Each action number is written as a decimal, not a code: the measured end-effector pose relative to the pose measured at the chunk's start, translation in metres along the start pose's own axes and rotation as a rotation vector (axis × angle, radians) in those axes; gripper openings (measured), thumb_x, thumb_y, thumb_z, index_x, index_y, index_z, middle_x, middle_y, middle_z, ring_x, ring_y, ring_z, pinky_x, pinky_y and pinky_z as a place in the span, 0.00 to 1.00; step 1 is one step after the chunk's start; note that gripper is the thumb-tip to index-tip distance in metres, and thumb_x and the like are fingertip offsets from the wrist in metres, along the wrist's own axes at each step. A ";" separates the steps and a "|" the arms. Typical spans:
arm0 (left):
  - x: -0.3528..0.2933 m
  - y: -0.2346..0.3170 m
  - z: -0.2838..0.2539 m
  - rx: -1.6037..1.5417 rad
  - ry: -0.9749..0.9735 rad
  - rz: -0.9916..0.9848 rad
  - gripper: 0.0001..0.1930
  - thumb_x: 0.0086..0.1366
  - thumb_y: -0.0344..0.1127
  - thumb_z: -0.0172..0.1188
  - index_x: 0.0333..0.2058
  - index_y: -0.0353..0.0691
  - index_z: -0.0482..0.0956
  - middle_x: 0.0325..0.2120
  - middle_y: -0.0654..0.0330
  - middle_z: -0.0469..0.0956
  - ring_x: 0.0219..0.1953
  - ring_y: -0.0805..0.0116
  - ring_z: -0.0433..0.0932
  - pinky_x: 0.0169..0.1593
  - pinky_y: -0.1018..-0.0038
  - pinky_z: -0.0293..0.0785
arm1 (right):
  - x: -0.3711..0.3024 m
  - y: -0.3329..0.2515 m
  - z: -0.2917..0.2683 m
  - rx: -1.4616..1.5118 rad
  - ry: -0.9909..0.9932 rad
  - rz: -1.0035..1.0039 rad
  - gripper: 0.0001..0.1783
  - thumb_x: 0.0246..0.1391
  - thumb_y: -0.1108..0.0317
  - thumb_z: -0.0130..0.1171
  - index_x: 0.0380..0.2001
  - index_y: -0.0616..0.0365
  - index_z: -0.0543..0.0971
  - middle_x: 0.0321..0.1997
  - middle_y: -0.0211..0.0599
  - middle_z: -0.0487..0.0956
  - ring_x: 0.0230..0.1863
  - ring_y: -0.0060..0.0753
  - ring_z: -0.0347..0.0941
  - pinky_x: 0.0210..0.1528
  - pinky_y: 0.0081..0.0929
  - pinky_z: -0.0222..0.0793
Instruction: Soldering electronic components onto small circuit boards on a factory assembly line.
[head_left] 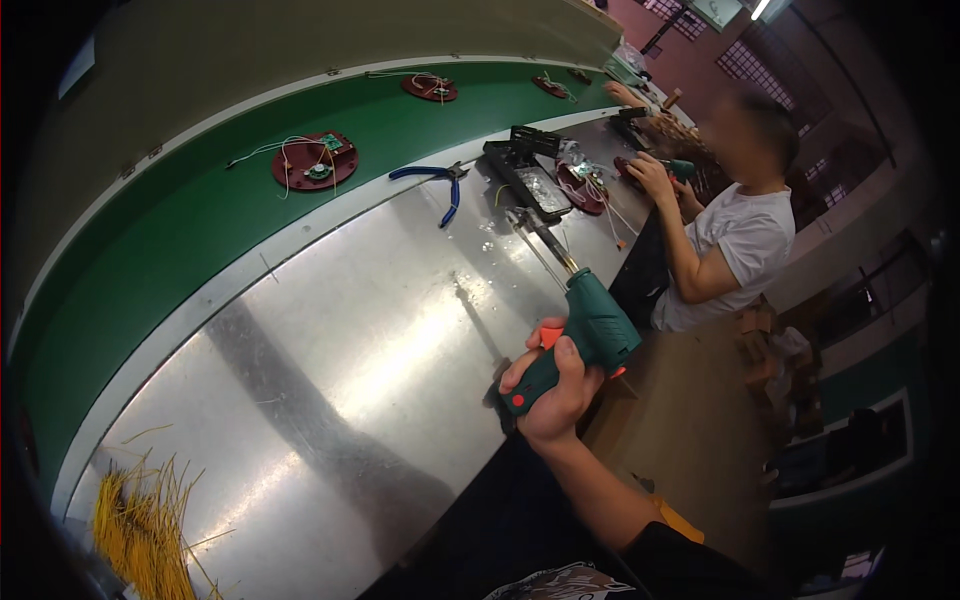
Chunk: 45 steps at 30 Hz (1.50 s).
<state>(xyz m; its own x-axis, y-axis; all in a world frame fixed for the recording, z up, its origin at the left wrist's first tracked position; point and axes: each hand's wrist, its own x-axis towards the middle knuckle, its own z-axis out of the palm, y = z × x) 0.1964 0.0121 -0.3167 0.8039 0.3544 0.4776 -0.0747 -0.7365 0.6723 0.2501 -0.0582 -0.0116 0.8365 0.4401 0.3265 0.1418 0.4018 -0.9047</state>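
- Soldering gun (598, 325) is gripped by right hand (557, 395), right of pliers (455, 173) and nearer; left hand unseen.
- Left of pliers, red disc (298, 160) is apparently wired already!
- Right of pliers, second disc (592, 207): what's left can't be judged.

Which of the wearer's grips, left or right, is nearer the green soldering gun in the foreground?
Right. The right grip is wrapped around the handle of the soldering gun; the left grip is out of view, its exact place unknown.
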 end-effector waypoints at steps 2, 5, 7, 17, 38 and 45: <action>-0.009 0.005 0.010 -0.015 -0.013 -0.007 0.19 0.62 0.42 0.61 0.48 0.38 0.80 0.35 0.48 0.80 0.38 0.52 0.82 0.38 0.60 0.79 | -0.001 0.001 0.000 -0.006 0.008 0.024 0.17 0.64 0.61 0.47 0.43 0.66 0.70 0.35 0.45 0.71 0.13 0.30 0.69 0.15 0.29 0.70; -0.027 0.015 0.031 -0.055 -0.026 -0.027 0.19 0.62 0.42 0.61 0.48 0.37 0.80 0.35 0.48 0.80 0.38 0.52 0.82 0.38 0.60 0.80 | -0.001 0.002 0.002 -0.034 0.003 0.020 0.17 0.64 0.60 0.47 0.43 0.66 0.70 0.35 0.45 0.72 0.13 0.30 0.69 0.15 0.29 0.70; -0.042 0.024 0.045 -0.085 -0.029 -0.056 0.19 0.62 0.42 0.61 0.48 0.37 0.80 0.35 0.47 0.80 0.38 0.52 0.82 0.38 0.60 0.80 | 0.001 0.000 0.006 -0.058 -0.009 0.031 0.17 0.64 0.60 0.47 0.43 0.66 0.70 0.35 0.45 0.72 0.13 0.30 0.69 0.15 0.29 0.70; -0.118 0.054 0.069 -0.136 -0.049 -0.203 0.20 0.62 0.42 0.60 0.49 0.37 0.80 0.37 0.47 0.80 0.39 0.52 0.81 0.38 0.60 0.80 | 0.001 -0.005 0.011 -0.123 -0.008 -0.004 0.18 0.65 0.59 0.47 0.43 0.67 0.71 0.34 0.44 0.73 0.13 0.29 0.69 0.14 0.28 0.69; -0.230 0.124 -0.141 0.436 -0.139 -0.599 0.21 0.62 0.43 0.60 0.50 0.37 0.80 0.39 0.45 0.80 0.42 0.51 0.81 0.39 0.61 0.80 | 0.001 -0.008 0.001 0.140 -0.046 0.086 0.12 0.65 0.68 0.48 0.45 0.67 0.68 0.32 0.42 0.74 0.16 0.31 0.74 0.20 0.25 0.72; -0.153 0.289 -0.202 0.442 -0.280 -0.591 0.20 0.60 0.39 0.64 0.48 0.36 0.78 0.43 0.44 0.79 0.45 0.49 0.80 0.45 0.62 0.81 | -0.001 0.010 -0.012 0.251 -0.027 0.088 0.12 0.65 0.66 0.48 0.45 0.65 0.69 0.31 0.42 0.75 0.16 0.28 0.73 0.18 0.22 0.71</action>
<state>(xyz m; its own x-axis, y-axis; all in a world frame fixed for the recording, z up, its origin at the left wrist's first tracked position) -0.0668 -0.1384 -0.0814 0.7601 0.6437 -0.0889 0.6059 -0.6527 0.4547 0.2573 -0.0638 -0.0243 0.8251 0.5020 0.2593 -0.0697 0.5459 -0.8350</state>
